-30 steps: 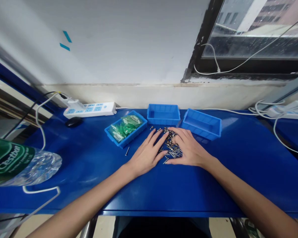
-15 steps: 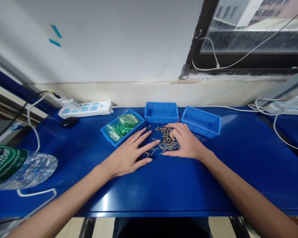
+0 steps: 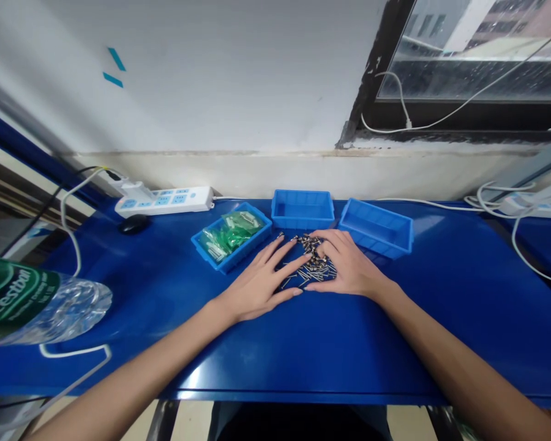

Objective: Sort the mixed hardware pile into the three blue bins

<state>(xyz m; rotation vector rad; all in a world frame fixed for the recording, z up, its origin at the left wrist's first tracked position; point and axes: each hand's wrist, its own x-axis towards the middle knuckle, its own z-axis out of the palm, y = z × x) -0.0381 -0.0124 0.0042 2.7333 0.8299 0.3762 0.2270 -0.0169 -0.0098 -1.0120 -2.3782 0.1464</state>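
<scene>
Here, a heap of loose metal screws [image 3: 320,266] lies on the blue tabletop [image 3: 303,355], around the middle of its width and nearer the back edge than the front one, framed by two bare hands. The left hand [image 3: 257,285] reaches over the heap's left side, palm down, its fingers spread apart and the index fingertip over the screws. The right hand [image 3: 351,266] curves around the right side, thumb well apart from the index finger, the others partly bent; whether a screw touches these fingers from beneath, I cannot tell. Behind the heap, close to the back edge, stand three blue bins: the middle bin [image 3: 302,223], with its inside bare; the right bin [image 3: 377,246], also bare inside and set at an angle; and the left bin [image 3: 245,255], angled the other way and holding clear and green plastic packets [image 3: 234,236]. Toward the back left corner sit a white power strip [image 3: 179,199] with plugs in it and, just in front, a black mouse [image 3: 133,224]. A large water bottle [image 3: 41,300] with a green label juts in at the left, above a bent white cable [image 3: 85,351].
</scene>
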